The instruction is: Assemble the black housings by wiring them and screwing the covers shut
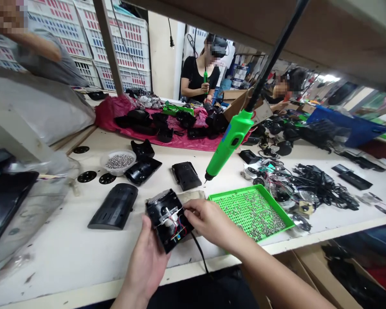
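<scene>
My left hand [149,262] grips an open black plastic housing [157,213] from its left and underside. Inside the housing show a small motor, red and blue wires and a little circuit board; a black cable [199,253] runs down from it over the table edge. My right hand [206,218] has its fingers pinched together at the housing's right edge, and what lies between the fingertips is hidden. Above hangs a green electric screwdriver [230,145], tip down, apart from both hands. Right of my right hand lies a green tray [289,223] of small screws.
A bowl [118,171] of small metal parts, black discs [86,176] and black covers [114,207], [185,175] lie on the white table [67,262]. Tangled cables [324,184] lie at right. Black parts rest on pink plastic [109,111] behind. Other people sit beyond; a shelf hangs overhead.
</scene>
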`<state>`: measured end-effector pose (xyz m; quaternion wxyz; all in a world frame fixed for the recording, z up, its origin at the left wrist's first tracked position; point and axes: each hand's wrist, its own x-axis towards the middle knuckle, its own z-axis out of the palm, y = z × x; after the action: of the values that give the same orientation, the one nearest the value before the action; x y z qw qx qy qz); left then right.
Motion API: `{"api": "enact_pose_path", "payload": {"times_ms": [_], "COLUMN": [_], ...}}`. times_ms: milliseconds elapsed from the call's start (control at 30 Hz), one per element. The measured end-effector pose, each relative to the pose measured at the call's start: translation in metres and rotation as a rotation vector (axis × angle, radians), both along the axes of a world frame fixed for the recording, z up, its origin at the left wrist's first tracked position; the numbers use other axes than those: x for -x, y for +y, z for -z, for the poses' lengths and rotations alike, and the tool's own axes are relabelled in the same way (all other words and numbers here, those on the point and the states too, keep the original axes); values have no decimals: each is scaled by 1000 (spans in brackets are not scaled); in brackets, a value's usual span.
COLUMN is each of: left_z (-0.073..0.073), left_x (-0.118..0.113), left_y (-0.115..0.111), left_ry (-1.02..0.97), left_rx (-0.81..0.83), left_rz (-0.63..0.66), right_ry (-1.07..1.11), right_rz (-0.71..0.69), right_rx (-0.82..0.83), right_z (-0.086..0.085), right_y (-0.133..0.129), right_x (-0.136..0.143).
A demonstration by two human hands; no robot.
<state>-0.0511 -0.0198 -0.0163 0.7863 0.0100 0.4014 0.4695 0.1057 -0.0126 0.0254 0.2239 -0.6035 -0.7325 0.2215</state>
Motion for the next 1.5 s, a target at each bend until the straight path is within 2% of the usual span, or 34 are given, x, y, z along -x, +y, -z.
{"api": "enact_pose_path", "payload": {"times_ms": [167, 300, 400, 500, 633, 733, 767, 833, 900, 967, 1133, 1500], "left_z": [7, 3, 1, 3, 10, 14, 15, 17, 18, 19, 21, 24], "left_x": [0, 2, 4, 6, 5, 5, 5, 5, 5, 5, 5, 4], "left_y": [4, 1, -3, -4, -3, -3, -4, -5, -8, -10, -13, -14], "left_ry": [-109, -182, -199, -228, -243, -240, -243, -253, -272, -295, -317, -336], "left_rx": [52, 65, 30, -1, -40, -96, -112, -140, -169, -197, -232, -314], "left_rz": [-133, -189, -253, -239, -193, -178, -169, -147, -127, -121, -94, -44], "right_ry": [-144, -228, -251, -240, -178, -93, -8, 26, -2, -26, -60, -146], "right_rz": [116, 159, 180, 197, 203, 188, 180, 140, 137, 135, 71, 3], "right_rx": [-155, -104, -48, -28, -49, -129, -206, -303, -342, -352, -367, -370], "right_z": [15, 33, 42, 44, 34, 22, 19, 14, 14, 18, 34, 46], "right_y": [42, 76, 86, 87, 69, 30, 13, -20, -46, -61, -61, -50], "right_x": [4, 1, -6, -16, -26, -24, -22, -16, -9, -1, 15, 21]}}
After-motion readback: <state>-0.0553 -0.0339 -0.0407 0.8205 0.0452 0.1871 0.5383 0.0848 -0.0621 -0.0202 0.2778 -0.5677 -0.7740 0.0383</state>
